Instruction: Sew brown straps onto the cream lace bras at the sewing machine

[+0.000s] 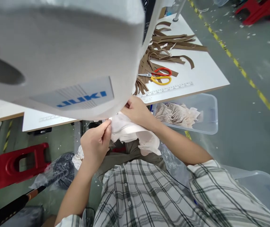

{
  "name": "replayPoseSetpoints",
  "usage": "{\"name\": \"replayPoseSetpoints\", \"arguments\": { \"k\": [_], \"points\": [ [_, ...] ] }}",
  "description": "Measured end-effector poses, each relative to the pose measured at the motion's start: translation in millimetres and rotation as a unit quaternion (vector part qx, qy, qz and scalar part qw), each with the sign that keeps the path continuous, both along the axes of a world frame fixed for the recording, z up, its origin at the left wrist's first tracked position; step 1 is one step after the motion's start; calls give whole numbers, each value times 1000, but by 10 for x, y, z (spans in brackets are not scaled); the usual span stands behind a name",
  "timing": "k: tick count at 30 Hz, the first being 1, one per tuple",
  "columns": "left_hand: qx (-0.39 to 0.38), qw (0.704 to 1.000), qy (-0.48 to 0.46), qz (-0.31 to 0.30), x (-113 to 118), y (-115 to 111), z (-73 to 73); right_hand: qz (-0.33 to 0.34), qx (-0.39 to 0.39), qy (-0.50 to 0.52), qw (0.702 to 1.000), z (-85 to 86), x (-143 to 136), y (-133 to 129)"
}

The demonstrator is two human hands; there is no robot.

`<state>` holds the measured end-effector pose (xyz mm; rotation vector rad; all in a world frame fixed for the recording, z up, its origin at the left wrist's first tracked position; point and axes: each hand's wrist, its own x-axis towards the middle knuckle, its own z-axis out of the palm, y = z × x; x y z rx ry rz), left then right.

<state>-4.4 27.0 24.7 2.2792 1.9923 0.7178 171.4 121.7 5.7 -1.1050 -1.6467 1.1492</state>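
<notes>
In the head view, the white body of a sewing machine (pixel 78 47) with blue JUKI lettering fills the upper left and hides part of the table (pixel 210 69). Just below its lower edge, in front of the person, is a piece of pale cloth (pixel 127 127), which hangs in loose folds above the lap. The left hand (pixel 95 142) grips the cloth's left edge, thumb and forefinger pinched together. The right hand (pixel 137 112) is on the cloth's upper right part with its fingers bent in; the machine partly covers its fingertips, so how firmly it grips cannot be told.

Beyond the right hand, a heap of brown strips (pixel 168 47) spreads over the table. Scissors (pixel 160 77) with one red and one yellow handle lie against the strips, their blade tips hidden by the machine. A ruler scale (pixel 170 89) runs near the table's front edge. Below that edge, a clear plastic bin (pixel 212 115) holds crumpled pale pieces (pixel 176 114). A red stool (pixel 4 167) is on the floor at left.
</notes>
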Motion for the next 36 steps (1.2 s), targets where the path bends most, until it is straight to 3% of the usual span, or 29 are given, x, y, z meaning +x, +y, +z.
{"name": "replayPoseSetpoints", "arguments": {
  "k": [12, 30, 36],
  "points": [
    [-6, 999, -32, 17, -36, -12, 9, 23, -42, 79, 996, -137, 46, -63],
    [4, 990, -125, 57, -43, -29, -39, 21, -37, 88, 995, -242, 38, -117],
    [-33, 979, -192, 67, -70, -18, -15, -6, -106, 177, 978, -271, -41, -281]
  ]
}}
